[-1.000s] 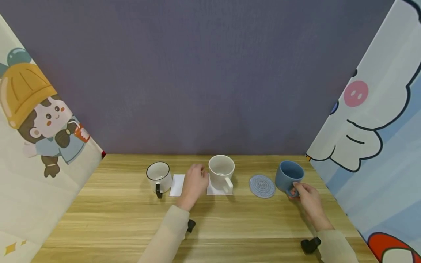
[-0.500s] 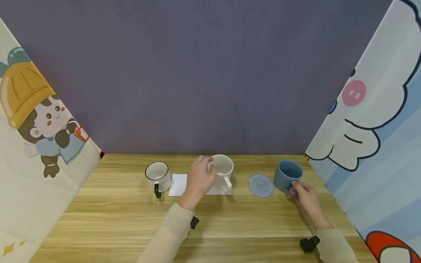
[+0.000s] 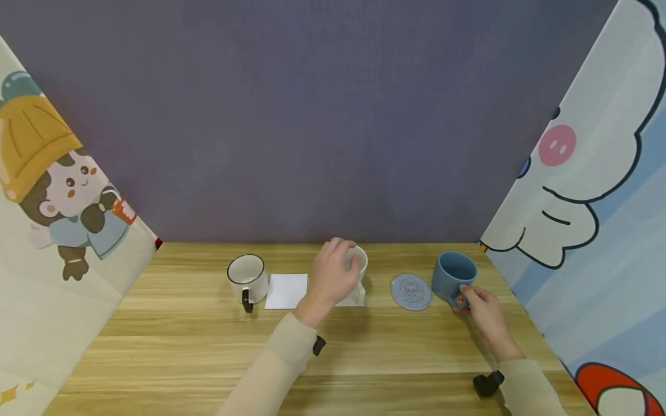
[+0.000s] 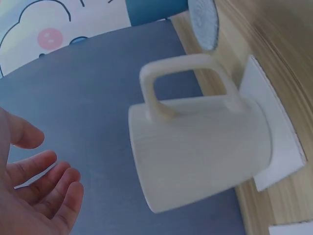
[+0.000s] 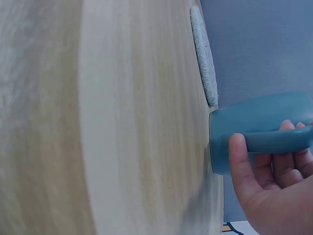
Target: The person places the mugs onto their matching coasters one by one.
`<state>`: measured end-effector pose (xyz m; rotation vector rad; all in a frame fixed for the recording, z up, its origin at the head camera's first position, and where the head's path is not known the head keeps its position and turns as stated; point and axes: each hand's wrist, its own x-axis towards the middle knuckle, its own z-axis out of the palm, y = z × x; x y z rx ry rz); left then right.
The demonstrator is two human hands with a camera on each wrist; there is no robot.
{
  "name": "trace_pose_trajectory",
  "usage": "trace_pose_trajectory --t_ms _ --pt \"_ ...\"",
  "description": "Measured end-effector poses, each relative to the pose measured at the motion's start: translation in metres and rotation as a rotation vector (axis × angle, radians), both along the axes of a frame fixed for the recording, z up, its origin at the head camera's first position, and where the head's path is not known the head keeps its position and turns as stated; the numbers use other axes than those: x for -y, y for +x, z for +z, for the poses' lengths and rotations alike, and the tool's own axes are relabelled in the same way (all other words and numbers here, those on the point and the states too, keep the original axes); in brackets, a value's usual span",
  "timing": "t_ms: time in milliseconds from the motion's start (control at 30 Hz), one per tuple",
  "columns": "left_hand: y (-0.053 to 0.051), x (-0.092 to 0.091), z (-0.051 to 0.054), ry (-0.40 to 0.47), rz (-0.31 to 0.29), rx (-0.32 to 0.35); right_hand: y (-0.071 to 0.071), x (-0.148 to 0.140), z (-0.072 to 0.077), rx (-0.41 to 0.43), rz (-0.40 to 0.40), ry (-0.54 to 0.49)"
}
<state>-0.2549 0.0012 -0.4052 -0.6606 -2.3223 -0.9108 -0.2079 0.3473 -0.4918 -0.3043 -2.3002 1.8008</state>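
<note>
My left hand [image 3: 333, 271] hovers over the plain white mug [image 3: 362, 263], hiding much of it in the head view. In the left wrist view, this white mug [image 4: 200, 156] stands upright on a white square pad [image 4: 284, 142]; the relaxed, slightly bent fingers [image 4: 63, 205] stay apart from its rim. At the right, my right hand [image 3: 490, 323] holds the blue mug [image 3: 444, 282] by its handle. The right wrist view has the thumb [image 5: 238, 152] on the handle [image 5: 279, 140] with other fingers curled through it. The blue mug's base appears to rest on the table.
A black-rimmed white mug [image 3: 248, 287] with a black handle stands at the left. Beside it lies another white square pad [image 3: 286, 291]. A round woven blue-grey coaster [image 3: 411, 292] lies left of the blue mug. A dark panel [image 3: 322, 127] rises behind the wooden table [image 3: 395, 358].
My left hand has moved right and slightly away from me, from beside the white mug to over it, uncovering the left white pad. My right hand and the blue mug have stayed in place.
</note>
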Motion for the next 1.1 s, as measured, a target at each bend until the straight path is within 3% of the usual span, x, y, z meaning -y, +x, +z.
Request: trace_pose_trajectory --t_ms 133,500,767,1100 --pt "0.002 -0.006 0.004 -0.003 -0.025 0.004 -0.001 0.0 -0.001 0.004 -0.001 0.004" --pt "0.01 -0.02 0.006 -0.027 -0.076 -0.08 -0.002 -0.001 -0.001 0.024 -0.022 -0.003" --pt "0.014 -0.036 0.009 -0.1 -0.084 -0.045 -0.003 -0.002 -0.002 0.03 -0.023 -0.007" --pt "0.015 -0.05 0.009 -0.132 -0.068 -0.002 -0.003 -0.001 -0.003 0.023 -0.03 0.003"
